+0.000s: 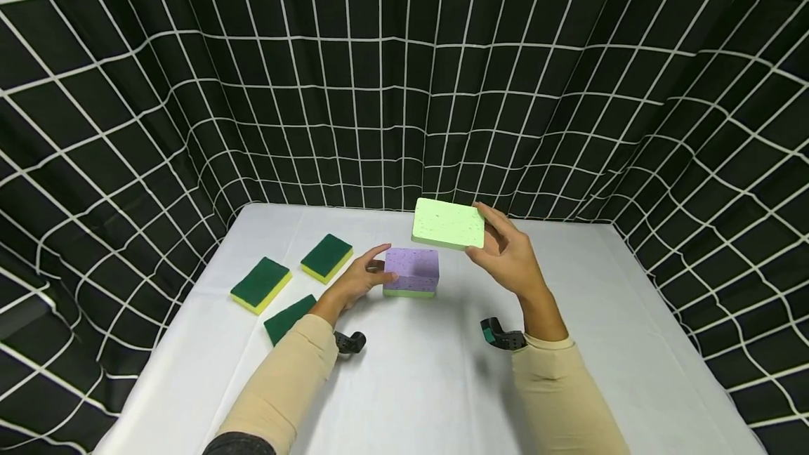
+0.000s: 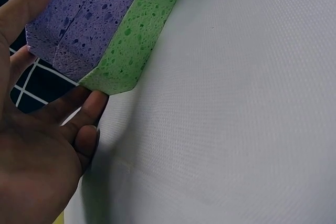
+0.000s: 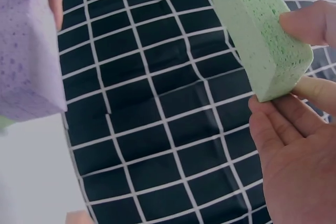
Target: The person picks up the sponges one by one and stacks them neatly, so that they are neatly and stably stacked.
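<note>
In the head view a stack of sponges stands mid-table: purple sponges [image 1: 411,272] on top of a green sponge [image 1: 409,293]. A seam through the purple part shows in the left wrist view. My left hand [image 1: 359,279] grips the purple sponges at their left end, thumb on the near side and fingers around the far side. Held in the air above and right of the stack is another light green sponge [image 1: 449,223]. My right hand [image 1: 515,258] pinches its right end between thumb and fingers, as the right wrist view also shows.
Left of the stack lie three green-and-yellow scouring sponges: one at the back [image 1: 326,257], one farther left [image 1: 260,284] and one nearer [image 1: 291,318], partly behind the left forearm. A white cloth covers the table [image 1: 430,385]. Black curtains [image 1: 404,76] with white grid lines surround it.
</note>
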